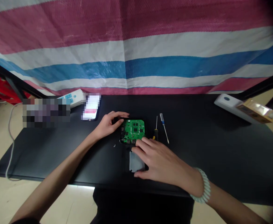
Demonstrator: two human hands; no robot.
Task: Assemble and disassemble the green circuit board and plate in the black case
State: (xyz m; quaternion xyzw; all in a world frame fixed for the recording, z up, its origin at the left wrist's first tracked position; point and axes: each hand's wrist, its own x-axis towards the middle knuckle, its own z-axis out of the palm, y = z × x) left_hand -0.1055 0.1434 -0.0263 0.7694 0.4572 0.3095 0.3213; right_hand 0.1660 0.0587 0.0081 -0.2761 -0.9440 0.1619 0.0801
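Note:
A green circuit board (133,130) sits in a black housing at the middle of the black table (208,140). My left hand (108,123) rests against the housing's left and far edge, fingers curled over it. My right hand (157,158) lies flat just in front of the board, fingertips touching its near edge and covering part of a black lid with a grey metal plate (134,161). Two screwdrivers lie right of the board: one with a yellow-black handle (155,130), one with a blue handle (163,126). A tiny screw (114,145) lies left of the lid.
A phone with a lit screen (91,107) and a white power strip (72,98) lie at the back left. Another white power strip (229,105) and a tan box (257,110) sit at the back right. A striped tarp hangs behind the table.

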